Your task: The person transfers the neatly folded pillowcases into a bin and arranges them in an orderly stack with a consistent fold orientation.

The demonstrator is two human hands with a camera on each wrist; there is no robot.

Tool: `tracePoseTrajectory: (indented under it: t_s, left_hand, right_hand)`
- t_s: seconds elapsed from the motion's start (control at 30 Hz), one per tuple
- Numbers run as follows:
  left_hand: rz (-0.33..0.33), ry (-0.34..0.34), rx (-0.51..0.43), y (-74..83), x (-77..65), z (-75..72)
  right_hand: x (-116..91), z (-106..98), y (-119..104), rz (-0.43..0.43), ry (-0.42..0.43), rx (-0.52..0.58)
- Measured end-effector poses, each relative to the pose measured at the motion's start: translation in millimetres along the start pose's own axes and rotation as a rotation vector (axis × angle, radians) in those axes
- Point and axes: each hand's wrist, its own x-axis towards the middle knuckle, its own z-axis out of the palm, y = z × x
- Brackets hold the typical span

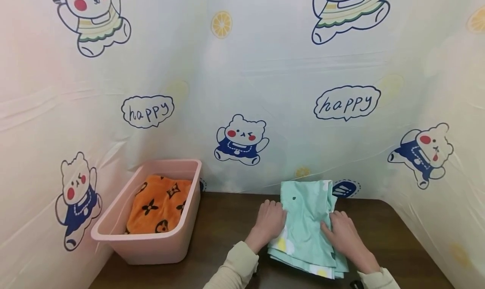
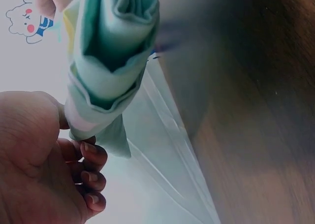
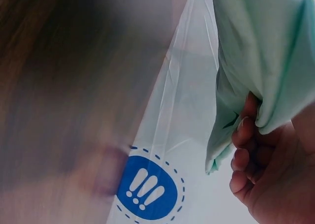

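A mint-green cloth with white and yellow patches is folded into a layered bundle above the right part of the table. My left hand grips its left edge, and my right hand pinches the right edge. Stacked folds of the cloth face the left wrist camera, with the left fingertips curled at the lower edge. From the right wrist, the cloth hangs off the tabletop, its fold caught between thumb and fingers of the right hand. The right thumb is partly hidden there.
On the left of the dark wooden table stands a pink plastic bin. Inside it lies an orange cloth with black motifs. A white curtain printed with bears and "happy" bubbles encloses the table's back and sides.
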Motion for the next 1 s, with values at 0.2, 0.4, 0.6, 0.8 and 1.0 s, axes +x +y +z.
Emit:
tracePoseTrajectory:
  t_s: [0.2, 0.4, 0.6, 0.8, 1.0]
  left_hand:
    - [0.008, 0.012, -0.004, -3.5, -2.5, 2.0]
    - [0.001, 0.009, -0.023, -7.7, -3.0, -4.0]
    - [-0.01, -0.003, -0.057, -12.4, -5.4, -7.5]
    - [-0.02, 0.003, -0.063, -19.6, -7.4, -8.7]
    - [-0.033, -0.017, -0.079, -24.7, -8.6, -9.4]
  right_hand:
    - [-2.4, -1.4, -8.1, 0.004, 0.007, 0.011]
    - [-1.5, -3.6, -14.6, -0.019, 0.048, 0.014]
    - [-0.1, -0.9, -16.0, -0.026, 0.052, 0.014]
    - [1.5, 2.2, -20.0, -0.02, 0.04, 0.042]
    - [1.7, 3.6, -24.7, -0.014, 0.032, 0.062]
